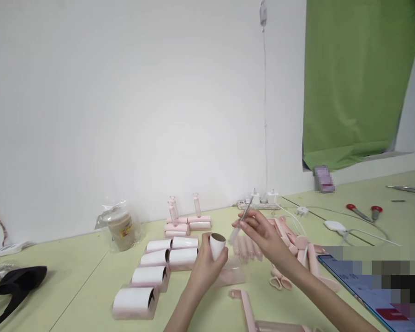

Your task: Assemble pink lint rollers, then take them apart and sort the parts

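Note:
My left hand (207,263) is wrapped round a white cardboard tube (217,249), whose open brown end faces up. My right hand (259,230) pinches a thin, translucent stick-like piece (246,213) that slants upward; its exact kind is unclear. Below the right hand lie several pale pink clear-looking tubes (248,248) side by side. A clear pinkish holder (232,274) rests just right of my left hand. White rolls in pink clear holders (134,302) stand in rows to the left. Near the front edge is a pink plastic handle part (247,309).
Pink parts (290,235) are heaped right of my right hand, beside a phone (359,295). Behind them are a power strip (259,205), cables and red-handled tools (363,212). Pink pieces (199,220) with upright tubes stand near the wall, by a bagged tub (121,230).

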`<state>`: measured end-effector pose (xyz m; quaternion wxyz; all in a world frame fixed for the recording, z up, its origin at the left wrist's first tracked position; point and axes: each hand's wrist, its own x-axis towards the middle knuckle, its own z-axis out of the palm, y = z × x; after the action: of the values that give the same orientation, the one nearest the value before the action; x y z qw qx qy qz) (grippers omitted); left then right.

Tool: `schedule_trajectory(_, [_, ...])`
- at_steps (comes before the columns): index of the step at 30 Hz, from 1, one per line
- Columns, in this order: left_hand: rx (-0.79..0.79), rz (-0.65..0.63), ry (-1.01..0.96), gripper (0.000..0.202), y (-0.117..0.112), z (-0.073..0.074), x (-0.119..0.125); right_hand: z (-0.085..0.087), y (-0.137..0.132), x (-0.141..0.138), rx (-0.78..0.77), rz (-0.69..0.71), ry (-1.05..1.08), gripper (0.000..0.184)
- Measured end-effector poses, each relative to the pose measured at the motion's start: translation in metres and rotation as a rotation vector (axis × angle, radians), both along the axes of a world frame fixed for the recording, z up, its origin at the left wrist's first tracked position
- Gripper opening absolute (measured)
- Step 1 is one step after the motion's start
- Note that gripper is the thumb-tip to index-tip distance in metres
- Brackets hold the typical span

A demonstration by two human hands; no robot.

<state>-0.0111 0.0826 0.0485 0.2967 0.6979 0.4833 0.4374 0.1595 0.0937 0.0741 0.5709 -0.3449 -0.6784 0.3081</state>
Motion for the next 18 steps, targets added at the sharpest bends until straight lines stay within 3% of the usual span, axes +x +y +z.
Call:
schedule_trajectory(2, [0.051, -0.043, -0.051, 0.025, 0.005, 0.005, 0.009, 0.011, 0.007, -0.008, 0.061, 0.004, 0.024, 0.02])
schedule_trajectory(4, [0.077, -0.062, -0.101, 0.028, 0.008, 0.006, 0.016, 0.01, 0.012, -0.015, 0.082, 0.012, -0.041, 0.018])
schedule_trajectory(7, [0.083, -0.053, -0.191, 0.033, 0.012, 0.002, 0.019, -0.012, 0.02, -0.022, 0.012, 0.078, -0.098, 0.03])
schedule_trajectory(9, [0.079, -0.017, -0.251, 0.036, 0.016, -0.001, 0.019, -0.033, 0.025, -0.023, -0.081, 0.12, -0.109, 0.054])
schedule_trajectory(11, [0.104, 0.034, -0.272, 0.037, 0.019, -0.004, 0.018, -0.051, 0.027, -0.024, -0.199, 0.216, -0.143, 0.073])
schedule_trajectory(13, [0.162, 0.082, -0.26, 0.036, 0.022, -0.005, 0.017, -0.063, 0.027, -0.024, -0.274, 0.331, -0.182, 0.078])
schedule_trajectory(16, [0.224, 0.114, -0.309, 0.035, 0.021, -0.001, 0.017, -0.072, 0.025, -0.029, -0.233, 0.3, -0.181, 0.071])
schedule_trajectory(18, [0.253, 0.133, -0.364, 0.036, 0.017, 0.005, 0.016, -0.075, 0.025, -0.034, -0.208, 0.24, -0.168, 0.048])
